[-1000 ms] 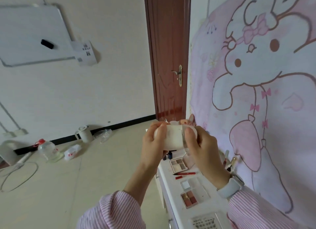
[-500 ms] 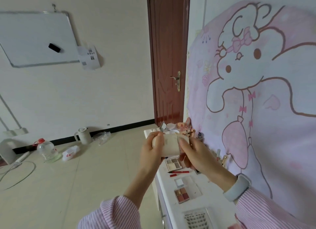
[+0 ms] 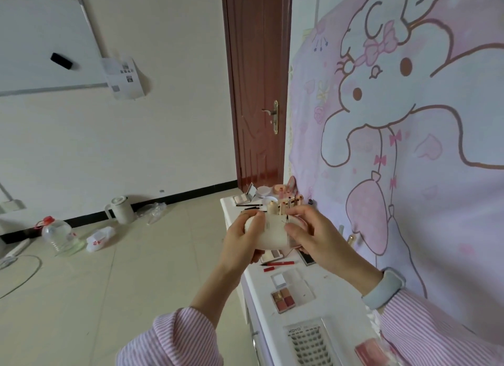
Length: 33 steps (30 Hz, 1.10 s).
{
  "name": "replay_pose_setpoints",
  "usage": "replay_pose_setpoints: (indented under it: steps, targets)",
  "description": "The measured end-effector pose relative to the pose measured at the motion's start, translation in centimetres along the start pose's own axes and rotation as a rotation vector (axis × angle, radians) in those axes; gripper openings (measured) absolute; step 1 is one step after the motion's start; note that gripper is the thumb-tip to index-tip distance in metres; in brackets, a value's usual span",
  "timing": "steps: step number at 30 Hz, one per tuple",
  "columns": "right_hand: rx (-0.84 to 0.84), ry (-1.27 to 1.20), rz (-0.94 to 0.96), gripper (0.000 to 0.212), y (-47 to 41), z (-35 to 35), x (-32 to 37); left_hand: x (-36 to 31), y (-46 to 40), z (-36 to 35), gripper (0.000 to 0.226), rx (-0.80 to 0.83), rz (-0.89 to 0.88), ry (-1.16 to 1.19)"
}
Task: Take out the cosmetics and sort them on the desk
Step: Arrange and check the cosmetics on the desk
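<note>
Closest to us on the desk [image 3: 341, 300] lies a lash tray [image 3: 309, 344], and just past it a red palette [image 3: 285, 300] beside a small white box [image 3: 278, 280]. We think these lie flat and apart so each one is easy to see and pick up. A bit farther on, both our hands hold a white pouch [image 3: 268, 234] up in the air over the desk. Our left hand [image 3: 240, 242] wraps around its left side, fingers curled tight on it, so it does not drop. Our right hand [image 3: 313, 234] grips the other side, with the fingertips [image 3: 293, 215] at the top edge, maybe to hold the pouch open, though we cannot see inside it. Under the pouch lie a red pencil [image 3: 279, 263] and part of a brown palette [image 3: 272, 255]. Past our hands stand some small tubes [image 3: 289, 202], upright and close together, likely because they are the same kind. At the far end of the desk sit a round white jar [image 3: 264, 191] and an open compact [image 3: 244, 197]. The brown door [image 3: 256, 79] is behind it all.
</note>
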State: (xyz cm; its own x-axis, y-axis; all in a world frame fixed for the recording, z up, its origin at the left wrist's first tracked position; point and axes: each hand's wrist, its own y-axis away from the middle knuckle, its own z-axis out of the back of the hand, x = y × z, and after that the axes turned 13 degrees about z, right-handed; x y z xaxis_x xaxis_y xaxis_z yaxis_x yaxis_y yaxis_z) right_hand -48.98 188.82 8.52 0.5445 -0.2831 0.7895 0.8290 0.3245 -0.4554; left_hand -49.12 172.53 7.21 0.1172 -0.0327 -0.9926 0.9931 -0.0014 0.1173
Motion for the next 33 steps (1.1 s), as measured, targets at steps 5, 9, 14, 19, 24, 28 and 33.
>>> replay_pose_setpoints:
  steps: [5,9,14,19,24,28,33]
  targets:
    - [-0.045,0.242,0.157,0.042,1.6,1.6,-2.9,2.4,-2.6,1.8,0.027,0.027,0.438,0.287]
    - [-0.236,0.116,-0.163,0.03,3.0,2.4,-7.4,7.0,-3.7,1.8,0.036,0.125,0.6,0.447]
    - [-0.311,-0.02,-0.558,0.021,6.8,0.7,-13.5,12.7,-4.7,-1.2,0.037,0.205,0.736,0.339]
    - [-0.401,0.023,-0.846,0.029,10.0,-0.6,-18.5,17.1,-7.3,-5.9,0.046,0.229,0.765,0.035]
    - [-0.456,0.102,-0.994,0.023,11.3,-1.0,-22.0,20.0,-11.8,-11.0,0.046,0.234,0.572,-0.467]
    - [-0.454,0.149,-1.091,0.024,11.0,-1.1,-24.5,21.8,-15.4,-14.6,0.046,0.294,0.456,-0.701]
    - [-0.43,0.236,-1.156,0.012,9.9,-0.6,-26.9,23.9,-18.3,-17.1,0.049,0.422,0.458,-0.9]
